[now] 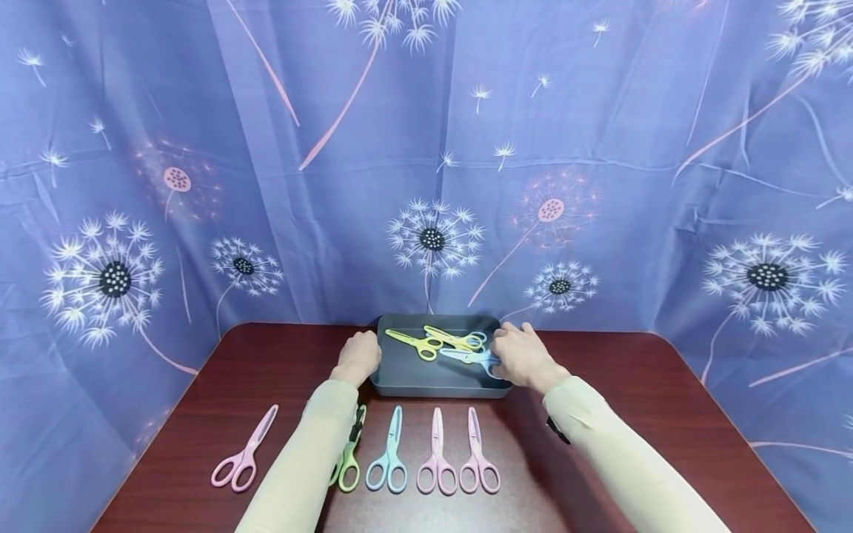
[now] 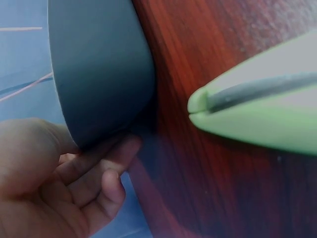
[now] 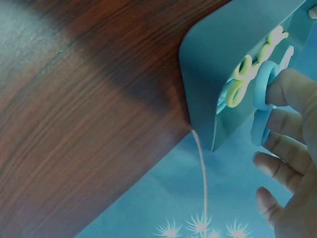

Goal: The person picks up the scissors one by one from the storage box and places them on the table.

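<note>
Sleeves (image 1: 286, 474) of pale, smooth cloth, lightly creased, extended over the surface (image 1: 700, 414) toward its far edge. Glossy dark red-brown wood grain across the surface; far corners rounded. Tray (image 1: 406, 374): dark grey, matt, rectangular, with raised walls and rounded corners, set at the middle of the far edge.

Left hand (image 1: 358, 357): clamped on the left wall of the tray, thumb at the rim, fingers outside, near one corner. Right hand (image 1: 526, 357): thumb and forefinger together on the handle of the blue scissors (image 1: 466, 357), remaining fingers apart from one another. Blue scissors: at the right end of the tray, smooth rounded loops, tips toward the left wall; contact with the tray floor not discernible. Two pairs of yellow scissors (image 1: 409, 340) alongside, tips toward the far left corner of the tray.

In front of the near wall of the tray, left to right: pink scissors (image 1: 252, 444), tilted, nearest the left edge of the surface; green scissors (image 1: 350, 450), blunt-tipped, partly under a sleeve; turquoise scissors (image 1: 392, 449); two further pink pairs, upright. Beyond the far edge: blue curtain (image 1: 360, 252), folded cloth, dandelion print.
</note>
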